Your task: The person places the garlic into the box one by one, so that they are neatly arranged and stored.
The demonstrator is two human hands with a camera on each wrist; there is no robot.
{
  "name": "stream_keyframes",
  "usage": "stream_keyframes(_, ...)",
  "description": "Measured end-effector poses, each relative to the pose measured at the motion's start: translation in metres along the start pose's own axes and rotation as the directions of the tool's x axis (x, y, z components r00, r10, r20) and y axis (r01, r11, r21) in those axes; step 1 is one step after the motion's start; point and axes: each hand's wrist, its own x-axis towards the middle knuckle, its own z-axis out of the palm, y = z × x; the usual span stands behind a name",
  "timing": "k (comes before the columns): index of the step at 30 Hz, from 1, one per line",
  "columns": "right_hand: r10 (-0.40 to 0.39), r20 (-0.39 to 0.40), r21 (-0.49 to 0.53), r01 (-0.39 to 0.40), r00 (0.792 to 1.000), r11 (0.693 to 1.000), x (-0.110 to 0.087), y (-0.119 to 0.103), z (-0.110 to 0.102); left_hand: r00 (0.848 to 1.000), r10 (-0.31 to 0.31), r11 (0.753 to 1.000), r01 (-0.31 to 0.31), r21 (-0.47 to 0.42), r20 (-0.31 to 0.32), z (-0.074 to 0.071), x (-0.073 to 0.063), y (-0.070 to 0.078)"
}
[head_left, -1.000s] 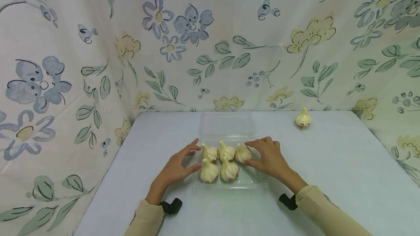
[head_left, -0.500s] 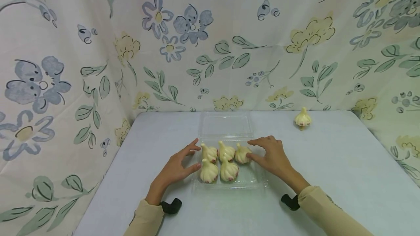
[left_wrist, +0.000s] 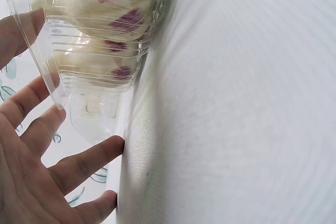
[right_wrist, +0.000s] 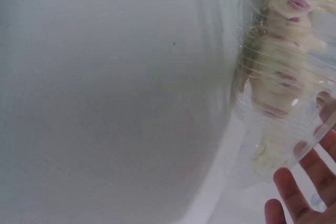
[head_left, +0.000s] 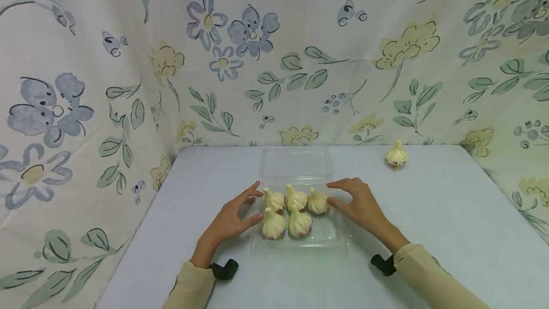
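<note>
Several garlic bulbs, pale cream with purple patches, sit in the base of a clear plastic clamshell box. Its lid lies folded back behind it. At the box's left side is my left hand, thumb and fingers spread along the rim; the left wrist view has its fingertips right at the plastic edge. My right hand hovers at the right side, fingers loosely spread, holding nothing. Its thumb tip is close beside the back right garlic bulb.
One more garlic bulb stands near the back right of the white table. Floral curtain cloth hangs behind the table and along its sides. Black straps circle both wrists.
My right hand has let go of the back right garlic bulb, its fingers spreading as it drew slightly to the right. The left hand stays in place.
</note>
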Motion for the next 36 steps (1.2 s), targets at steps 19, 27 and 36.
stream_keyframes(19,0.122,-0.041,0.021,-0.121,0.992,0.992,-0.005,0.019,-0.013,1.000,-0.010,1.000,0.010,0.003,-0.001,0.000,-0.001,0.001)
stream_keyframes(27,0.135,-0.078,-0.004,-0.135,0.988,0.991,-0.007,0.030,-0.015,1.000,-0.023,1.000,0.023,-0.003,0.007,0.001,-0.002,0.001)
stream_keyframes(36,0.202,-0.089,-0.026,-0.205,0.975,0.978,-0.012,0.045,-0.019,1.000,-0.023,1.000,0.023,0.006,0.006,0.001,-0.002,0.000)
